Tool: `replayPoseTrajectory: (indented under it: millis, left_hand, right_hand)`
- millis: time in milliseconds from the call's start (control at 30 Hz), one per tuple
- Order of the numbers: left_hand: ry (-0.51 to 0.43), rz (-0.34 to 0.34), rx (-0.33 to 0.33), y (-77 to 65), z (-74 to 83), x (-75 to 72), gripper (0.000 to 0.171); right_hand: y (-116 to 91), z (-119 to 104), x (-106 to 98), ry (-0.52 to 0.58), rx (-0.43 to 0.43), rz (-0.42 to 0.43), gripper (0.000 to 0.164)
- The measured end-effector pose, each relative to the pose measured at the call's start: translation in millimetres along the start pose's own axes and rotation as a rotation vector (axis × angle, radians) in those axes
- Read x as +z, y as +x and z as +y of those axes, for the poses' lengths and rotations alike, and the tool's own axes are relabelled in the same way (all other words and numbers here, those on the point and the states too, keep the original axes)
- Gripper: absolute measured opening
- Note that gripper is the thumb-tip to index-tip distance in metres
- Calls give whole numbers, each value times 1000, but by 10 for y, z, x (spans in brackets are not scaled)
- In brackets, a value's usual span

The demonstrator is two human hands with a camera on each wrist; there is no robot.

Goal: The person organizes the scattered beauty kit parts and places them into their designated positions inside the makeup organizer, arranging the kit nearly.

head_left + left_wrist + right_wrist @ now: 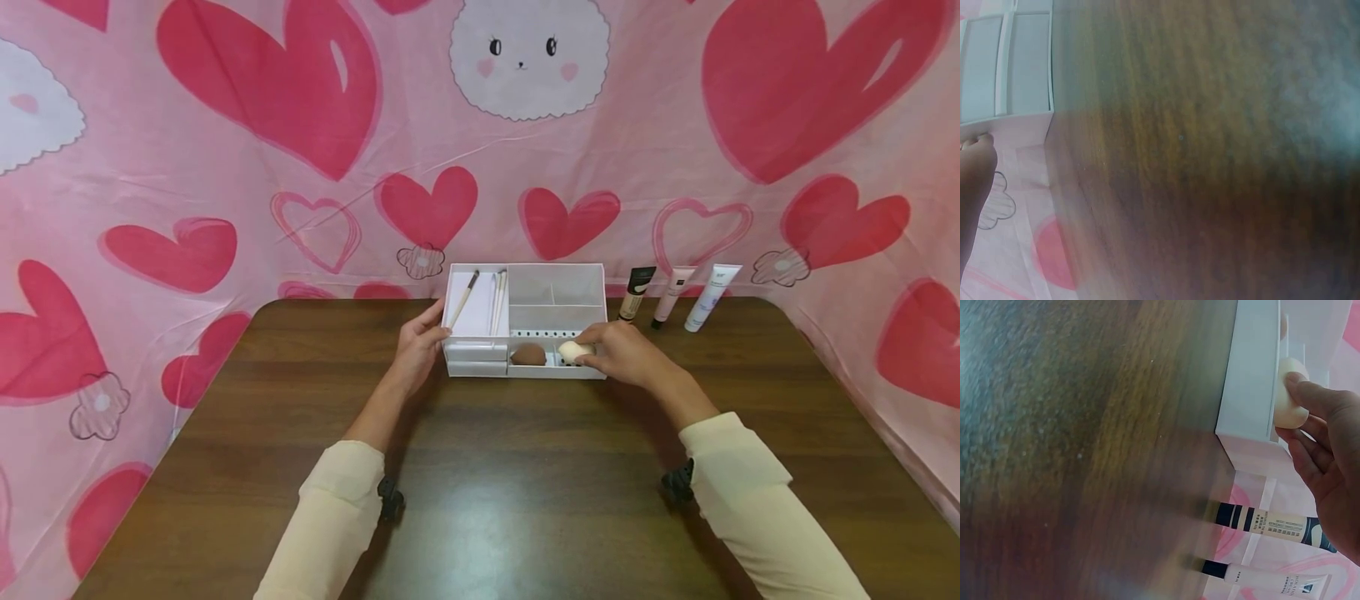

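Note:
A white desktop makeup organizer (557, 298) stands at the back of the table. My left hand (420, 346) rests against its left side wall, the thumb near the front corner; the left wrist view shows part of this hand by the wall (1019, 130). With thumb and fingers, my right hand (626, 354) pinches a cream makeup sponge (573, 352) in the right part of the front compartment. The right wrist view shows the sponge (1290, 406) at the compartment's front wall. A brown makeup sponge (528, 355) lies left of it. Several makeup brushes (465, 298) sit in the left section.
Right of the organizer stand a black-and-beige tube (636, 294), a pink tube (672, 297) and a white tube (712, 297) on their caps. A pink heart-patterned cloth (300, 150) hangs behind the brown wooden table (480, 467). Small drawers (477, 360) form the organizer's lower left.

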State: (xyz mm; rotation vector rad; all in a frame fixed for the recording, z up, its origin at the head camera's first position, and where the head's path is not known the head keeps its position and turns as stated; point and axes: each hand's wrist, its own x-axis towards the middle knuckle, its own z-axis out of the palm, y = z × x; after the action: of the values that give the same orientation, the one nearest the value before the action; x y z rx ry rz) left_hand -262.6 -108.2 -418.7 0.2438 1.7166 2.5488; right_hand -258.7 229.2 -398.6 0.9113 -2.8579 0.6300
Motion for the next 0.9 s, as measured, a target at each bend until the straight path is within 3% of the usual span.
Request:
replayPoseTrajectory:
  millis: [433, 900]
  left_hand:
    - [-1, 6, -6, -14, 9, 13, 65]
    - [6, -1, 3, -24, 9, 14, 66]
  right_hand:
    - [21, 16, 58, -22, 20, -39, 27]
    - [17, 22, 164, -6, 64, -2, 33]
